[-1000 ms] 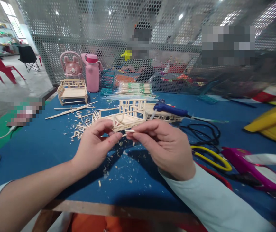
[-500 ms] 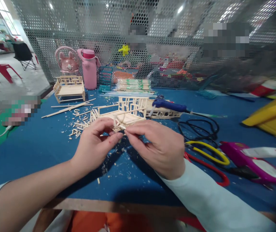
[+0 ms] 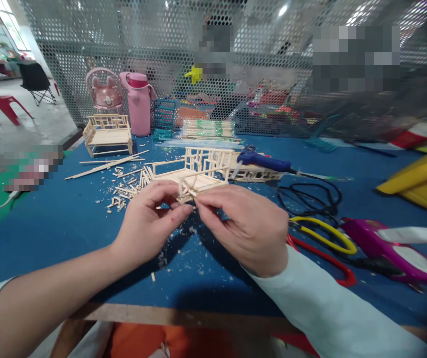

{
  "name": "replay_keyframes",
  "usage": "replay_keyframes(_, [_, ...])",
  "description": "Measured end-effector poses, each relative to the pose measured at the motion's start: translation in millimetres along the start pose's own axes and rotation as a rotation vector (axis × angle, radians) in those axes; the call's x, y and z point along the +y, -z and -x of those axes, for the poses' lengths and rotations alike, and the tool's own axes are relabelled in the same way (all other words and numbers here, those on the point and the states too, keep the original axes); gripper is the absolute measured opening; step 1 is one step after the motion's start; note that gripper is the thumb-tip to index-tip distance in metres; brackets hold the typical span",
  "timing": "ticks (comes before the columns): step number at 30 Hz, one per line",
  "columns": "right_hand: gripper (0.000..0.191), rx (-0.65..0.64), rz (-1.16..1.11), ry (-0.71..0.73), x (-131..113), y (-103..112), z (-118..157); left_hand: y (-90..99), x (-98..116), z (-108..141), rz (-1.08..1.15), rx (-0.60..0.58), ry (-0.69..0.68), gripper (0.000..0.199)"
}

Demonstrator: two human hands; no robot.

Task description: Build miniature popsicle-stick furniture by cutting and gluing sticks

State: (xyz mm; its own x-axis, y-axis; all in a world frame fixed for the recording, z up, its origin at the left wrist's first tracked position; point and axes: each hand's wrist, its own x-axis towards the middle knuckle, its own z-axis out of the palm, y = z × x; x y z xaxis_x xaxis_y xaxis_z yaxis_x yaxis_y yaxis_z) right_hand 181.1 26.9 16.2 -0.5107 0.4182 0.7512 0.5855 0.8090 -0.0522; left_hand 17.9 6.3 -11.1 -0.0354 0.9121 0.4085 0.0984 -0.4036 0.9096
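Note:
A miniature bench frame of thin wooden sticks (image 3: 208, 181) stands in front of me, its nearest corner between my hands. My left hand (image 3: 144, 216) closes thumb and fingers around that corner. With thumb and forefinger, my right hand (image 3: 249, 226) pinches a short wooden stick (image 3: 194, 195) against the same corner; its far end is hidden by the fingers. Just behind the frame lies a blue glue gun (image 3: 267, 160), resting on another stick-built piece (image 3: 260, 175). Loose cut sticks (image 3: 129, 191) are heaped left of the frame.
A stick-built miniature bench (image 3: 109, 136) stands at back left beside a pink bottle (image 3: 139, 109). Packaged sticks (image 3: 208, 129) lie near the mesh panel (image 3: 161, 30). To the right are yellow-handled pliers (image 3: 325, 233), a red handle (image 3: 327, 259), a magenta tool (image 3: 392, 248) and black cable (image 3: 310, 196).
Both hands keep their hold on the frame's near corner, with only a very slight shift of the right fingertips. The whole view has moved a little.

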Motion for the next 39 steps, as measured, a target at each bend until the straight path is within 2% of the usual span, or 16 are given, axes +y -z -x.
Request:
replay_keyframes(8, [0.012,0.028,0.0,0.027,1.6,-1.3,-0.4,0.4,0.1,-0.2,-0.014,-0.018,-0.006,0.015])
replay_keyframes(15, [0.01,0.118,0.019,0.057,2.8,-3.7,-0.5,-1.0,0.2,0.3,0.065,-0.017,0.03,0.016])
replay_keyframes(39, [0.007,0.16,0.031,0.074,5.0,-5.6,-0.7,-0.5,-1.3,0.8,0.064,-0.014,0.021,0.016])
